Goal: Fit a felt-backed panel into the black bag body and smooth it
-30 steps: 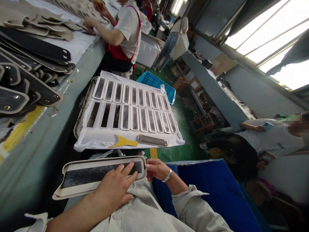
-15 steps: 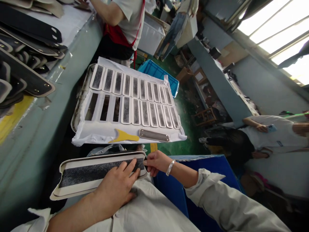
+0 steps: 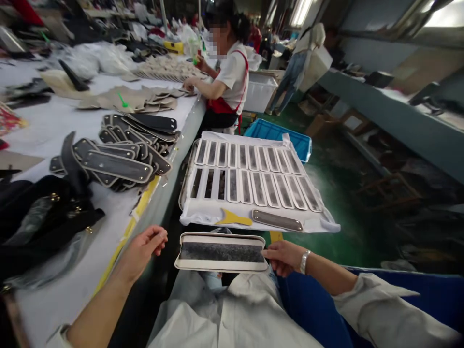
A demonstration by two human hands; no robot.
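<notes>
Across my lap lies a long rounded piece [image 3: 222, 265] with a pale border and a dark speckled band along its middle. My right hand [image 3: 284, 256], with a bracelet at its wrist, pinches its right end. My left hand [image 3: 147, 249] hovers to the left of the piece, apart from it, near the table edge. Its fingers are curled in and nothing shows in them. Beyond the lap piece, a white-covered board [image 3: 203, 216] carries two rows of similar pale-edged strips [image 3: 259, 188]. A yellow flat tool [image 3: 234, 218] and a dark riveted strap [image 3: 277, 221] lie along its near edge.
On the left, a long table [image 3: 145, 212] bears a heap of dark riveted straps [image 3: 116, 166] and black straps with metal fittings [image 3: 47, 217]. A blue crate [image 3: 279, 135] stands behind the board. A co-worker [image 3: 232, 72] in a red apron sits farther along the table.
My left hand has lifted off the lap piece and moved left toward the table. My right hand stays at the piece's right end. The view has turned left.
</notes>
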